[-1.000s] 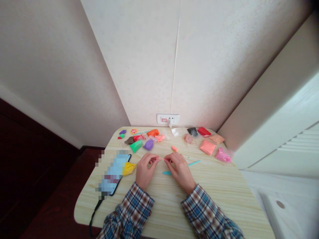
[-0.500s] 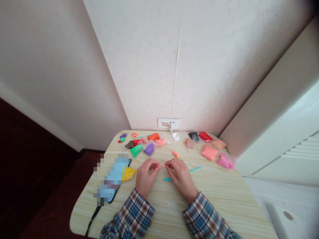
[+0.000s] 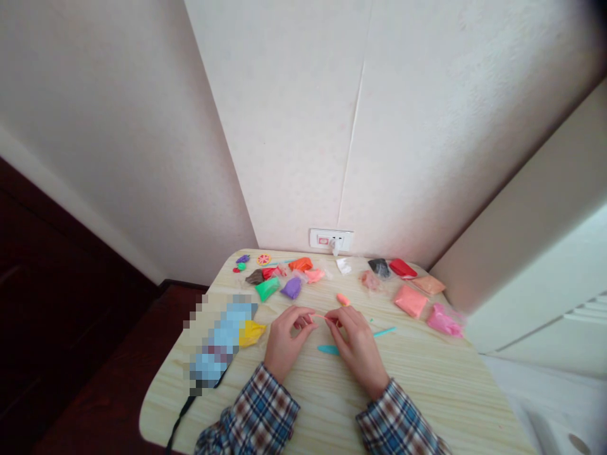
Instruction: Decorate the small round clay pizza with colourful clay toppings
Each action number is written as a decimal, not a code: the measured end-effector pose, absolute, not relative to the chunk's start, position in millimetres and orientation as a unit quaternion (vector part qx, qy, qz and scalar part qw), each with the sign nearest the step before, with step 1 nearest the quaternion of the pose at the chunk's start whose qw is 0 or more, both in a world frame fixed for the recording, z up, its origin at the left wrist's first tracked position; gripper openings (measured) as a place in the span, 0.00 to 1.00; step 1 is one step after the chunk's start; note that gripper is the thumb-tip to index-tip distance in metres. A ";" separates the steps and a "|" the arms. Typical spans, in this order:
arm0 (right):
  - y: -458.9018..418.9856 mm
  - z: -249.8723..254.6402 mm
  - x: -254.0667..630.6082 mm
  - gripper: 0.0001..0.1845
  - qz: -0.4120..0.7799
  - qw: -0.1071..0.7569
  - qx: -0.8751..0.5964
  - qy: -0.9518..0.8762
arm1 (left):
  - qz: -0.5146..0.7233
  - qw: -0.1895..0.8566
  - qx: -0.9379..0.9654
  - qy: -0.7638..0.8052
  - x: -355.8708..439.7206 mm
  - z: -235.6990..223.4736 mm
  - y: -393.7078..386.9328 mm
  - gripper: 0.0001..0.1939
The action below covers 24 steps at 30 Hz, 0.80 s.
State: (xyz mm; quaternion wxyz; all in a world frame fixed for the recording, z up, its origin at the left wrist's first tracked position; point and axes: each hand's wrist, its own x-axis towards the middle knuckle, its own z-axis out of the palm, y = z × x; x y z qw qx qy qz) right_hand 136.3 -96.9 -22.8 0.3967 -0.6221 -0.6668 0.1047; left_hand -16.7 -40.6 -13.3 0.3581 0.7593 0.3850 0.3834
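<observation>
Between my two hands stretches a thin strand of orange-pink modelling clay [image 3: 320, 316]. The fingertips of my left hand [image 3: 290, 338] pinch one end, and those of my right hand [image 3: 355, 344] pinch the other. A turquoise modelling tool [image 3: 328, 349] lies on the table, passing beneath my right hand, which hides its middle. Just beyond my right hand rests a small orange lump of clay [image 3: 342, 299]. Close to my left hand is a yellow clay bag [image 3: 251, 333], against the phone.
A phone [image 3: 222, 341], blurred out, lies at left with a black cable [image 3: 180, 417]. Along the table's back are several clay bags, among them green [image 3: 268, 289], purple [image 3: 291, 288], salmon [image 3: 411, 301] and pink [image 3: 444, 320]. A wall socket [image 3: 331, 239] sits behind the table.
The camera view has shifted, so everything appears slightly lower and further right. Both hands keep pinching the clay strand, with little movement over the table.
</observation>
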 end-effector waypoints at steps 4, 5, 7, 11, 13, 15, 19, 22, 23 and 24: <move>-96.8 -24.4 139.5 0.05 0.109 0.408 -0.624 -0.657 | 0.386 0.396 0.744 0.376 -17.8 -10.5 -40.4 0.11; -96.8 -25.0 140.2 0.04 0.107 0.410 -0.625 -0.656 | 0.389 0.407 0.738 0.373 -18.0 -9.9 -40.1 0.11; -96.8 -25.9 141.2 0.04 0.104 0.411 -0.626 -0.654 | 0.394 0.426 0.726 0.368 -18.1 -8.8 -39.4 0.11; -96.6 -26.1 141.2 0.05 0.105 0.410 -0.623 -0.658 | 0.398 0.440 0.718 0.365 -17.4 -7.2 -38.6 0.09; -96.2 -25.8 140.6 0.05 0.103 0.410 -0.622 -0.660 | 0.393 0.442 0.720 0.364 -16.9 -6.3 -39.0 0.08; -95.9 -25.5 140.1 0.05 0.101 0.409 -0.623 -0.659 | 0.387 0.440 0.725 0.362 -16.6 -5.6 -39.3 0.08; -96.6 -24.6 139.6 0.05 0.104 0.407 -0.624 -0.659 | 0.384 0.427 0.731 0.368 -16.6 -7.1 -38.3 0.07; -97.0 -23.6 139.1 0.05 0.105 0.405 -0.623 -0.661 | 0.380 0.415 0.737 0.374 -16.6 -9.9 -36.8 0.07; -97.0 -23.4 139.0 0.05 0.103 0.404 -0.623 -0.662 | 0.379 0.410 0.740 0.375 -16.6 -10.6 -36.4 0.07; -97.0 -23.2 138.8 0.05 0.101 0.402 -0.624 -0.663 | 0.378 0.405 0.743 0.376 -16.6 -10.9 -36.3 0.07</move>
